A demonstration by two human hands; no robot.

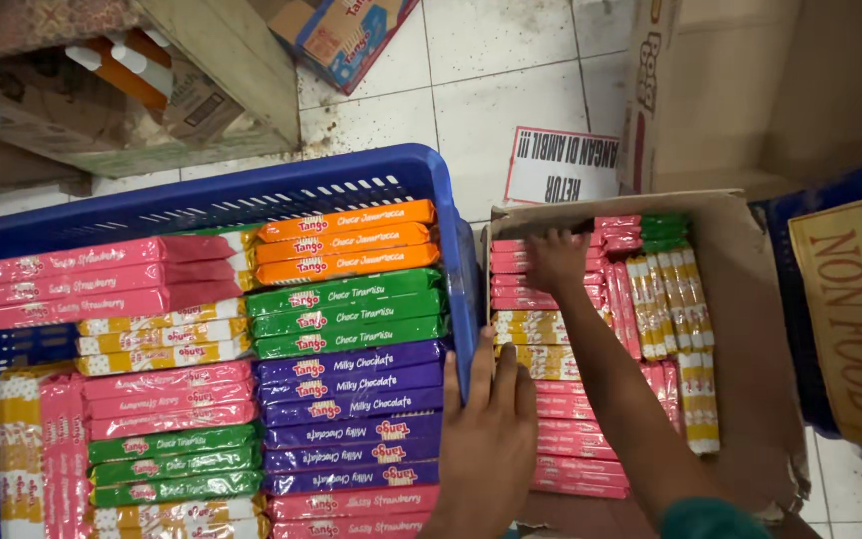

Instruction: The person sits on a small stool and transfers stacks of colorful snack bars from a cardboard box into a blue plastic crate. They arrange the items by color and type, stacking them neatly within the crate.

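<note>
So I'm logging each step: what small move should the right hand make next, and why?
Probably close the right hand on the pink wafer packs it touches in the brown cardboard box and lift them; the left hand rests on the blue plastic crate.

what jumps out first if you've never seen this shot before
The blue plastic crate on the left stands out first, packed with flat wafer packs in pink, yellow, green, orange and purple stacks. To its right an open cardboard box holds more pink, yellow and green packs. The right hand reaches into that box onto the pink packs, while the left hand rests against the crate's right wall.
</note>
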